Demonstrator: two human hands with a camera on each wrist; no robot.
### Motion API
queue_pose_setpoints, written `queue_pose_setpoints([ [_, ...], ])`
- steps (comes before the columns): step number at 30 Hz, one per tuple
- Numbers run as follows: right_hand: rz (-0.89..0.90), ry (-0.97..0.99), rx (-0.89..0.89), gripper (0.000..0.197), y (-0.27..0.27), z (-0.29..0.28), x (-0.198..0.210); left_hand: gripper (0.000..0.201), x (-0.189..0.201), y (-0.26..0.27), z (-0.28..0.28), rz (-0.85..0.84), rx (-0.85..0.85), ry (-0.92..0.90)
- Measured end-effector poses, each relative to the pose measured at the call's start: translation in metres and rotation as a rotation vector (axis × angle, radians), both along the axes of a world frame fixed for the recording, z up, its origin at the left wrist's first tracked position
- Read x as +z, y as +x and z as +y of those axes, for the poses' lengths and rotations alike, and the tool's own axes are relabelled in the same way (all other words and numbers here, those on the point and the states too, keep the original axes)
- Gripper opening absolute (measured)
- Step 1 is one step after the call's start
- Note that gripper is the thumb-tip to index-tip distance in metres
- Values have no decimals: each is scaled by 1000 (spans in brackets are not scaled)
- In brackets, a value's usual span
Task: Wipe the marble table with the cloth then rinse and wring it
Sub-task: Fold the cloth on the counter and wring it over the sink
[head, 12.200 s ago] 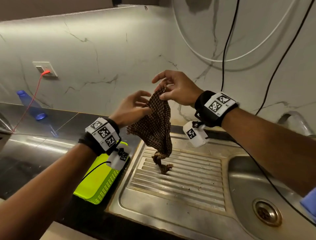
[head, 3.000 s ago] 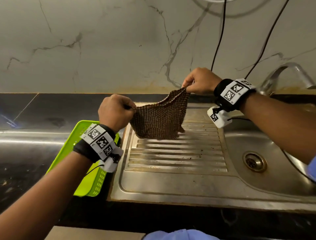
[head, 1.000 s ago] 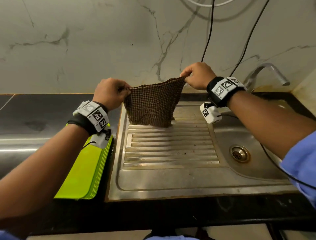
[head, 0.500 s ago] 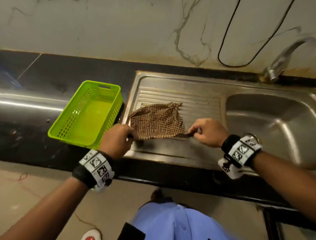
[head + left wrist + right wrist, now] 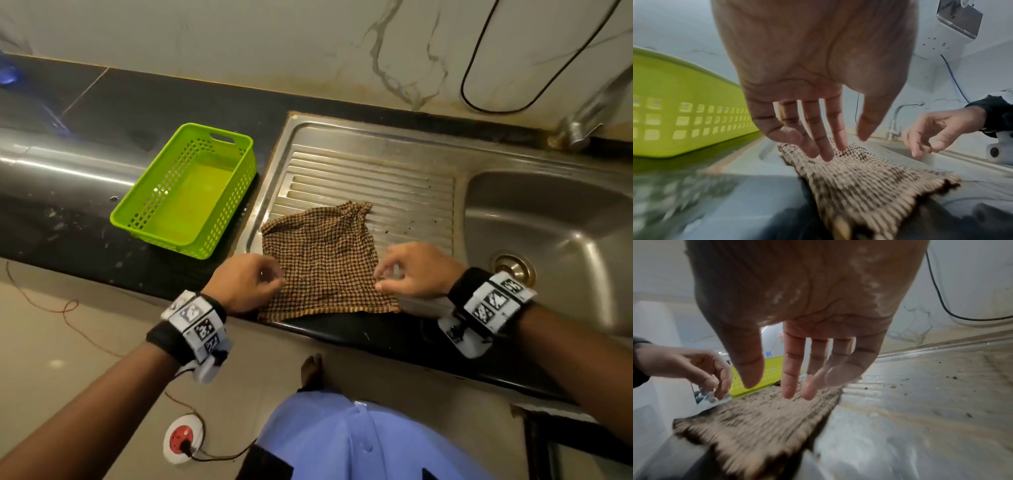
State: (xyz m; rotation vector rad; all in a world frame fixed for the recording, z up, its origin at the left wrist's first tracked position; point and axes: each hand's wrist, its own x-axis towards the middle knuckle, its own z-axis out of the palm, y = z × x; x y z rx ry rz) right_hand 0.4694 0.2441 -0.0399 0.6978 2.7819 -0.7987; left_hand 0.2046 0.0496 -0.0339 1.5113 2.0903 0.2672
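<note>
Between my two hands, checked cloth [image 5: 323, 258] lies flat on drainboard [image 5: 404, 192]; left hand [image 5: 245, 282] and right hand [image 5: 416, 269] flank it, fingers loose, gripping nothing.

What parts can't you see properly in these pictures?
- Tap: head view, spout cut off by the right edge.
- Cloth near edge: both wrist views, blurred.
- Cloth's left corner: head view, hidden under the left hand.
- Drain: head view, partly hidden by the right hand's wristband.
- Blue object: head view, cut off at the left edge.
</note>
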Motion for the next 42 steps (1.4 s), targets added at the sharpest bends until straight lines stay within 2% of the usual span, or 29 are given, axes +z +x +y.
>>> queue_pose_setpoints([
  [2,25,20,-40,15,-22,15,2,4,-1,-12,24,31,46,45],
  [5,26,42,-92,28,-64,38,-2,24,-6,-30,60,114,100,58],
  [8,8,62,-97,42,-103,54,-12,41,-14,-40,85,208,94,-25],
  [10,-10,74,-83,47,-124,59,-16,47,-19,-47,96,252,88,-83],
  [14,-84,98,-21,59,-148,64,-17,27,-22,-58,108,192,84,-146],
  [25,-249,170,128,28,-169,80,-20,19,-11,-67,114,49,9,-205],
  [29,-276,121,136,13,-171,81,-15,18,-4,-65,117,31,-43,-209],
  [31,-295,84,125,16,-169,81,-11,21,-2,-65,117,19,-53,-195],
  [34,-255,137,128,32,-163,84,-7,30,-1,-66,114,-3,-56,-195],
  [37,-252,170,125,33,-154,84,-6,41,0,-62,108,-48,-52,-166],
  [39,-226,187,126,29,-146,82,-5,45,2,-60,104,-10,-68,-131],
  [42,-154,198,129,27,-130,76,0,34,4,-56,96,124,-137,-31],
])
